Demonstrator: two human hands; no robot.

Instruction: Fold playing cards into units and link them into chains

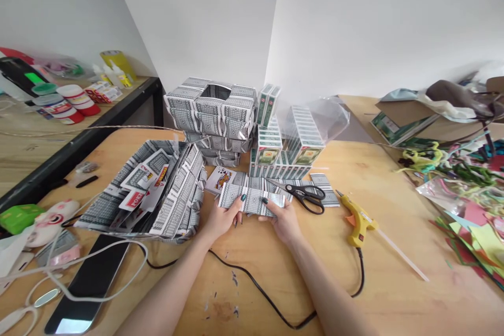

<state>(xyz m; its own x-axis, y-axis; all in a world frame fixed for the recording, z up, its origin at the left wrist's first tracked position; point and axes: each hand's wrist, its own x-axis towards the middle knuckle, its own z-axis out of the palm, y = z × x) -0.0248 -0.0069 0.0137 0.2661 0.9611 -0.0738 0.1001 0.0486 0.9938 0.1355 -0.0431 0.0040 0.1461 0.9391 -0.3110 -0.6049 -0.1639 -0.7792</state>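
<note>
Both my hands hold a strip of joined playing cards (252, 200), backs up with a grey-green pattern, just above the wooden table (252, 283). My left hand (222, 219) grips its left end, thumb on top. My right hand (281, 219) grips its right end the same way. More cards, one a face-up king (221, 178), lie flat right behind the strip. A box-like structure built of cards (210, 115) stands behind, and a tilted panel of glued cards (153, 194) lies to the left of my left hand.
Black scissors (305, 194) lie right of the strip. A yellow glue gun (358, 220) with black cord (260, 289) lies further right. Stacked card packs (283, 147) stand behind. Coloured paper scraps (472, 205) fill the right edge; a phone (84, 289) and white cables lie near left.
</note>
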